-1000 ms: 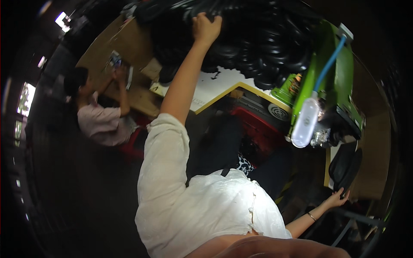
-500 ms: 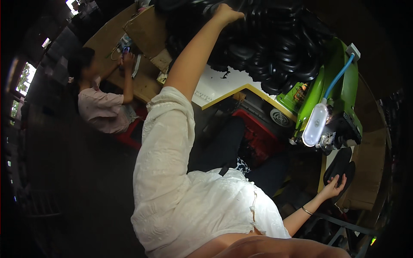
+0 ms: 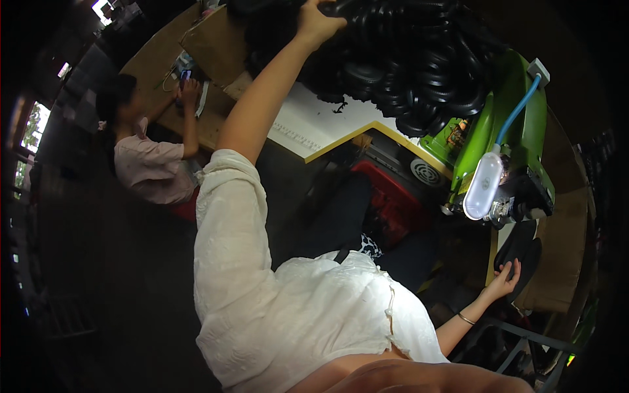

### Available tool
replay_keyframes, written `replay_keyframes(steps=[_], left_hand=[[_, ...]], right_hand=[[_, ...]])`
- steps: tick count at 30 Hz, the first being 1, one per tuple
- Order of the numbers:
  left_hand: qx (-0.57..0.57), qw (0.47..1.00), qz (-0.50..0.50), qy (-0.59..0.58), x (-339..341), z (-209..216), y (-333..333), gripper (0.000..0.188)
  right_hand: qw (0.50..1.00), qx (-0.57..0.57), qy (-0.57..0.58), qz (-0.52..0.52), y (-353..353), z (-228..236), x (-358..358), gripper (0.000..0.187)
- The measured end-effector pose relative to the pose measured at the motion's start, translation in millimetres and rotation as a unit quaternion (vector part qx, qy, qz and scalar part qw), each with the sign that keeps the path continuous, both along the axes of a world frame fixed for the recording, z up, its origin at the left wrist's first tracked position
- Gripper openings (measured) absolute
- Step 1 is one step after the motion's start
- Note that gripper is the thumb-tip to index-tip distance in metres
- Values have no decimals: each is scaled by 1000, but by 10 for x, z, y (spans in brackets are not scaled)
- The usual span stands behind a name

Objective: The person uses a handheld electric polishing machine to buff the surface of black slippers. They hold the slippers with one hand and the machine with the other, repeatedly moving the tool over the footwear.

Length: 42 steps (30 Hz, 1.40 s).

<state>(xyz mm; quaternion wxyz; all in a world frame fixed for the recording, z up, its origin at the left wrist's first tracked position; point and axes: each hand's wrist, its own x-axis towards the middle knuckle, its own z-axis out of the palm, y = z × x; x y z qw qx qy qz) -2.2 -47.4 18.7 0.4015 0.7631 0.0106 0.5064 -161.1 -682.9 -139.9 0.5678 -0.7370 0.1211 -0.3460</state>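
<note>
At the top edge, my left hand [image 3: 319, 25] reaches to a big heap of glossy black curved pieces [image 3: 393, 72]. Its thumb stands apart from the fingers, which are partly cut off by the picture's edge; I see nothing held in it. On the right, my right hand [image 3: 503, 280] has its fingers curled at the lower end of a pair of long black sole-shaped pieces [image 3: 517, 245]. Just above these is a green machine [image 3: 472, 150] with a lit white lamp [image 3: 483, 187] on a blue flexible neck.
The heap rests on a white table [image 3: 327, 121] with a yellow edge. A red container [image 3: 386, 190] is beneath it. Cardboard [image 3: 567, 242] stands at right, near a metal frame [image 3: 524, 334]. At left, another person [image 3: 147, 157] sits holding a phone [image 3: 185, 76].
My left hand has moved left and up along the heap, its thumb now further from the fingers. My right hand has shifted slightly, its fingers more curled, still at the black soles.
</note>
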Motion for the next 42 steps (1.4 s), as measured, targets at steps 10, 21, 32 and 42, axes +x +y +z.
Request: replay_keyframes(steps=[10,21,32,42], left_hand=[[-28,959,-9,-283,-1612,418,-895,46],[-294,788,-489,234,-2132,-1259,-2681,58],[-115,754,-471,444,-1655,-1375,-3243,27],[-140,785,-436,419,-1761,-1693,-3002,28]], right_hand=[[994,-34,80,66,477,-207,-55,24],[709,18,325,625,1769,-1373,-534,56],[757,202,263,564,2046,-1303,-687,44],[824,53,301,477,1328,-1192,-683,35]])
